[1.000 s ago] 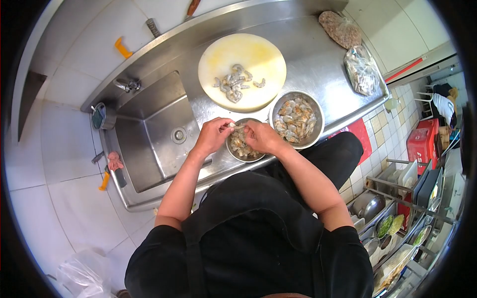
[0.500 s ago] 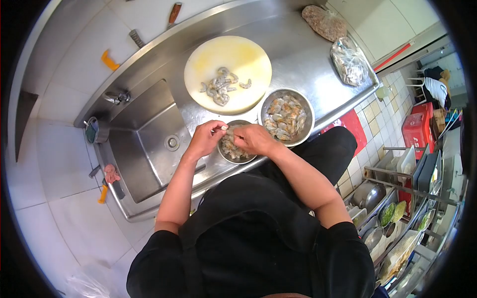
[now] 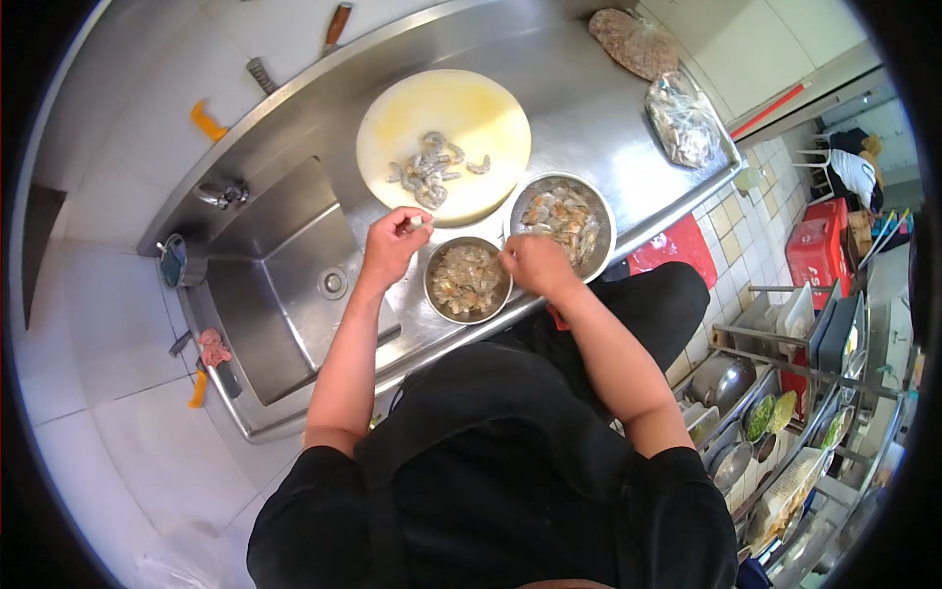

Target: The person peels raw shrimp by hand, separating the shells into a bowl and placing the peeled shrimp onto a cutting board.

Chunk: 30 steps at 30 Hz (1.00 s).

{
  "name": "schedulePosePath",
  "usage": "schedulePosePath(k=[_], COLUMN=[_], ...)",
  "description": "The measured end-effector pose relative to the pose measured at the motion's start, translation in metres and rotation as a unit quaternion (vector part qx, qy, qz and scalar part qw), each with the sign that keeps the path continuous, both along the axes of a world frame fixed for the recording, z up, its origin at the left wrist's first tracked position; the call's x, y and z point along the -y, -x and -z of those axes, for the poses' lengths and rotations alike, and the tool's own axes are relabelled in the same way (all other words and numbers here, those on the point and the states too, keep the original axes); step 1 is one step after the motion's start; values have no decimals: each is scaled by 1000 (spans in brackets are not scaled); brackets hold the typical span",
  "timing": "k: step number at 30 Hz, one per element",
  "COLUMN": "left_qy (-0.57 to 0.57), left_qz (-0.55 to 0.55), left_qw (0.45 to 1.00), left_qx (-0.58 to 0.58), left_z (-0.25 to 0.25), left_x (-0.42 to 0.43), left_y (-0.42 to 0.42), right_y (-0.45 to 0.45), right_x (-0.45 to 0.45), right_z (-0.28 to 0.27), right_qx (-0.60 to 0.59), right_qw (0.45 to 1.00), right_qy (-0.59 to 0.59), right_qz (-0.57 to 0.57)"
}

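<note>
My left hand [image 3: 394, 250] is pinched around a small pale peeled shrimp [image 3: 416, 221], held just below the cutting board's near edge. My right hand [image 3: 539, 265] is over the near-left rim of the larger steel bowl [image 3: 610, 218], its fingers curled downward; their tips are partly hidden. Unpeeled shrimp [image 3: 564, 221] fill that bowl. Between my hands sits a smaller steel bowl [image 3: 432, 299] holding shrimp shells [image 3: 465, 280]. Several grey peeled shrimp [image 3: 428, 172] lie piled on the round white cutting board [image 3: 491, 108], one slightly apart.
A sink [image 3: 285, 294] with a faucet [image 3: 221, 194] lies to the left. Two filled plastic bags [image 3: 683, 120] [image 3: 633, 44] rest on the counter at the far right. Knife handles [image 3: 339, 25] stick up behind the back edge. A shelf rack [image 3: 785, 344] stands at the right.
My left hand has moved up toward the cutting board with the shrimp. My right hand has left the shell bowl and shifted right to the larger bowl.
</note>
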<state>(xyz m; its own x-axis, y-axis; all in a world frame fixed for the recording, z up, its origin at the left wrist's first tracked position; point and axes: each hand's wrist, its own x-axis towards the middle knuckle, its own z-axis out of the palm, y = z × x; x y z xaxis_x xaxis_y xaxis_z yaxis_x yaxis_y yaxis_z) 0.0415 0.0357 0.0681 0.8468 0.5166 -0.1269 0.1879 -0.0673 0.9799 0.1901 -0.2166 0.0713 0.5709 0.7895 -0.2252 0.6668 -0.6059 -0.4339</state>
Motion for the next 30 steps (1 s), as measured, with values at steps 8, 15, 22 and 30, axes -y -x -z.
schedulePosePath(k=[8, 15, 22, 30], left_qy=[-164, -79, -11, 28], left_qz=[-54, -35, 107, 225], left_qw=[978, 996, 993, 968], left_qx=[119, 24, -57, -103], left_z=[-28, -17, 6, -6], left_x=[-17, 1, 61, 94], left_y=[-67, -51, -23, -18], right_y=[-117, -117, -100, -109], right_x=[53, 65, 65, 58], right_z=[-2, 21, 38, -20], right_qx=[82, 62, 48, -58], right_qw=[967, 950, 954, 991], right_qy=[215, 303, 287, 114], right_qz=[110, 32, 76, 37])
